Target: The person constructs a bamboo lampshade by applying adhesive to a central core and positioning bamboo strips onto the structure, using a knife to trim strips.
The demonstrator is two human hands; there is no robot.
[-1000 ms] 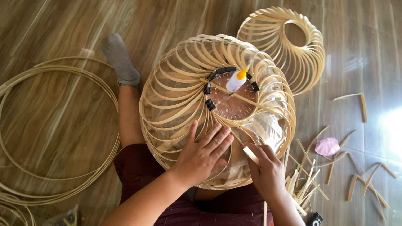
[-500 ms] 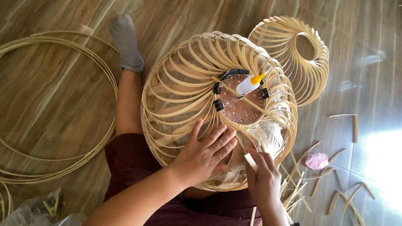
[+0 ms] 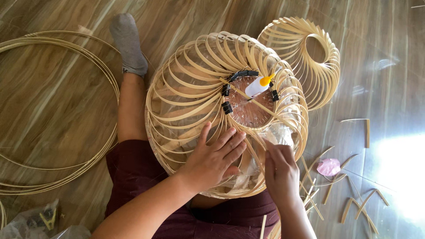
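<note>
Since the earlier frame the right hand (image 3: 281,172) had crept up the shade's rim toward centre frame, and the view had slid so the shade sat more to the middle; the left hand (image 3: 214,159) had barely shifted.

The bamboo shade (image 3: 195,88) filled centre frame, resting on the person's lap above the wooden floor (image 3: 57,102). Left hand lay flat on its lower ribs, fingers (image 3: 230,139) spread wide, pressing, gripping nothing. Right hand sat at lower right of centre, fingers pinched narrow at the ribs by the clear plastic liner (image 3: 279,132); whether they held a strip, I could not tell.

A long strip (image 3: 261,106) ran diagonally across the shade's top opening, from upper left to lower right, its lower end closest to the right hand's fingertips; the right hand was the nearer. A glue bottle (image 3: 257,86) lay on the inner disc, above both hands, with black clips (image 3: 227,107) round the ring.

A second shade (image 3: 327,57) stood at upper right. Bamboo hoops (image 3: 110,88) lay at left; offcuts (image 3: 354,206) and a pink scrap (image 3: 328,167) at lower right.
</note>
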